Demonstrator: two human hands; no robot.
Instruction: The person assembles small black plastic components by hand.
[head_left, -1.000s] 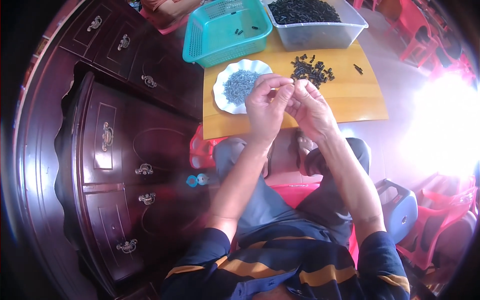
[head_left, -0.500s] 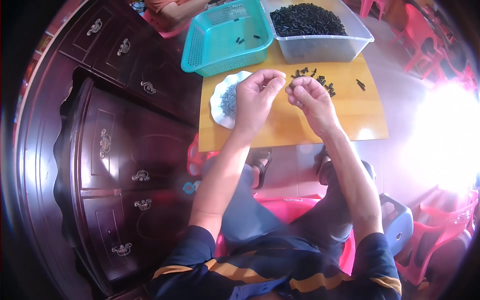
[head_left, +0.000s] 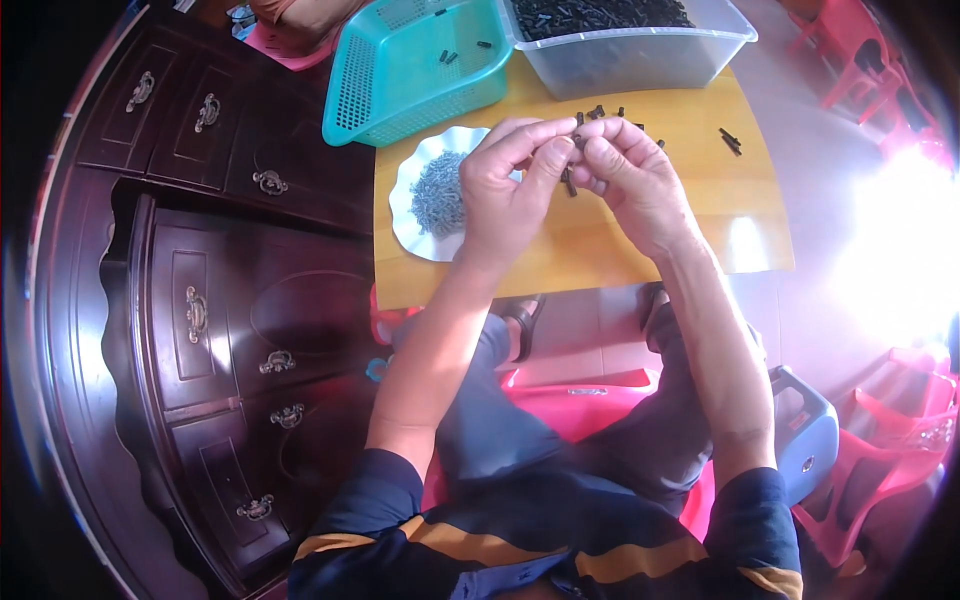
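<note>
My left hand (head_left: 510, 195) and my right hand (head_left: 640, 190) meet fingertip to fingertip above the wooden table (head_left: 690, 220). Both are closed in a pinch. Between the fingertips shows a small dark piece (head_left: 578, 141), apparently in the right fingers; what the left fingers grip is hidden. Beside my left hand stands a wavy-rimmed white plate (head_left: 402, 205), heaped with small silvery-grey pieces (head_left: 436, 195). Several short black tube-like pieces (head_left: 597, 112) lie behind my hands, partly covered by them. A few more black pieces (head_left: 731, 141) lie to the right.
A green plastic basket (head_left: 400, 128) with several black pieces inside stands at the back left. Next to it is a clear bin (head_left: 640, 68) full of black pieces. Dark wooden drawers (head_left: 220, 290) line the left. Another person's arm (head_left: 308, 20) shows at the far left; pink chairs (head_left: 880, 450) stand at right.
My hands have come together; half a second ago a small gap lay between their fingertips. The view has shifted, with the basket and bin now higher and further left in the picture.
</note>
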